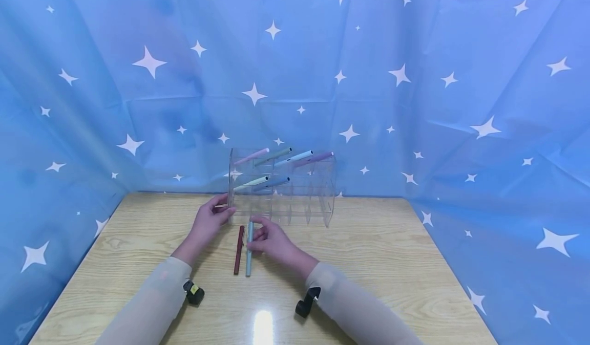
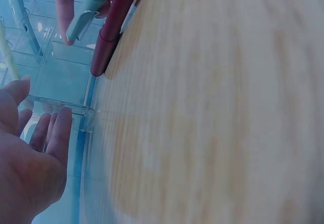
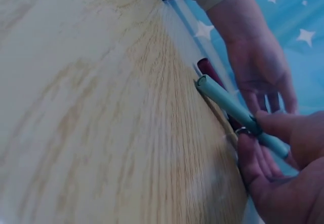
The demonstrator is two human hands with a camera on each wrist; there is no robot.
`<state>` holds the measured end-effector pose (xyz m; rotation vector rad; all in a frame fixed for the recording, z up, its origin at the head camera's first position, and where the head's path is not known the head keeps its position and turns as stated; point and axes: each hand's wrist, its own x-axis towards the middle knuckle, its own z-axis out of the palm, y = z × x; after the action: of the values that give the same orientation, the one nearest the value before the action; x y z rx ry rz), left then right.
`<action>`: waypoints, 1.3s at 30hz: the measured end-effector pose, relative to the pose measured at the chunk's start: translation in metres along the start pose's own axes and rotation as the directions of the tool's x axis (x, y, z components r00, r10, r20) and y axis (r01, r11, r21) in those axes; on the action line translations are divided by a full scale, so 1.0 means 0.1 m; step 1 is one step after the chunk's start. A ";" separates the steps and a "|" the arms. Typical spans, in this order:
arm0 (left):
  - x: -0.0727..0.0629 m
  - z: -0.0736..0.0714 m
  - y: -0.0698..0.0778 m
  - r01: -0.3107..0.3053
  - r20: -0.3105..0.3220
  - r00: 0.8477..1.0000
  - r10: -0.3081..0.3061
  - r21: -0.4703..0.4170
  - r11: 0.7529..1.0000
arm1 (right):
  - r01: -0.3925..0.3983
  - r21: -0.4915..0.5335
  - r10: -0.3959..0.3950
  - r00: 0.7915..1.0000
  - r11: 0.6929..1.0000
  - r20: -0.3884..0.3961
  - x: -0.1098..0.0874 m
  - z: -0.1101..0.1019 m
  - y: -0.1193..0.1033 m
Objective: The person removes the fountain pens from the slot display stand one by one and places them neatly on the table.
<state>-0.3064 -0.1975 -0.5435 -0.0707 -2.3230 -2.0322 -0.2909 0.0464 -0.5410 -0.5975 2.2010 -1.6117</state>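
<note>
Pen, light blue-green, clipped, one: in front of the rack, in the right hand point(image 1: 275, 241); thumb and fingers pinching its barrel point(image 1: 249, 263).
Pen, dark red, one point(image 1: 238, 253): lying just left of the blue-green one.
Rack, clear, compartmented, one point(image 1: 333, 191): left hand point(image 1: 206, 226) at its left end wall, thumb and fingers to either side, pinching it.
Contents, upper row, left to right: pink pen point(image 1: 252, 155), dark green pen point(image 1: 275, 155), pale blue pen point(image 1: 295, 158), purple pen point(image 1: 318, 157); all tilted.
Contents, lower row: pale green pen point(image 1: 251, 183), blue pen point(image 1: 275, 182), likewise tilted.
Counter, wood-grained point(image 1: 392, 273), beneath all.
Backdrop, blue, white stars point(image 1: 299, 68), behind.
</note>
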 end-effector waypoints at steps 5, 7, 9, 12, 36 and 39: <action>-0.01 0.00 0.01 -0.003 -0.008 1.000 0.003 0.000 1.000 | -0.032 -0.029 0.032 0.999 0.999 -0.003 0.03 0.03 0.00; -0.01 -0.01 0.02 -0.003 -0.011 1.000 0.003 -0.004 1.000 | -0.051 -0.033 0.051 0.999 0.998 -0.006 0.04 0.03 0.00; -0.01 -0.01 0.01 -0.002 -0.012 1.000 0.002 -0.003 1.000 | -0.072 -0.038 0.072 0.997 0.997 -0.010 0.05 0.04 -0.02; 0.00 -0.01 0.00 -0.003 -0.015 1.000 0.003 0.004 1.000 | -0.103 -0.053 0.102 0.995 0.993 -0.012 0.07 0.05 -0.04; 0.00 0.00 0.01 0.015 -0.016 1.000 -0.015 -0.022 1.000 | -0.186 -0.051 0.181 0.979 0.981 -0.091 0.07 0.19 -0.17; 0.00 0.00 0.02 0.011 -0.016 1.000 -0.011 -0.022 1.000 | -0.184 -0.049 0.179 0.979 0.982 -0.094 0.07 0.19 -0.17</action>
<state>-0.3065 -0.1975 -0.5415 -0.0419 -2.2973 -2.0555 -0.2849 0.0228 -0.5303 -0.3334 2.2981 -1.5125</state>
